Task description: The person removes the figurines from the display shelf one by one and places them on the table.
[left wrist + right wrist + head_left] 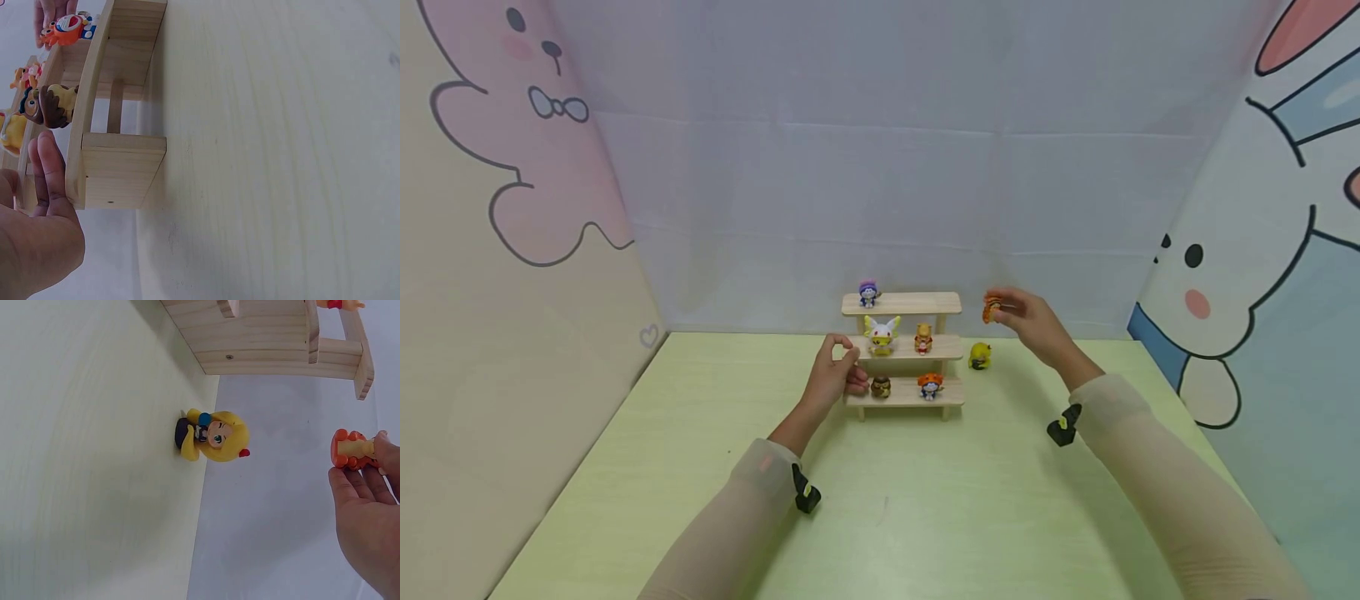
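Note:
A three-tier wooden display shelf (901, 304) stands near the back wall with small figurines on its boards. My left hand (837, 371) is at its left end, thumb and index finger pinching the end of the middle board, the other fingers reaching beside the lower board. An owl figurine (53, 106) sits just past those fingertips. To the right of the shelf, my right hand (1028, 321) holds an orange figurine (353, 450) with a pale belly between thumb and fingers, raised above the table. Below it, a yellow-haired girl figurine (222, 437) stands on the table.
A purple-hatted figurine (868, 293) is on the top board. The middle board bears a white-and-yellow long-eared figurine (881, 336) and an orange bear-like figurine (922, 339). An orange-hatted blue-and-white figurine (930, 386) stands on the lower board. Walls border the table (880, 517).

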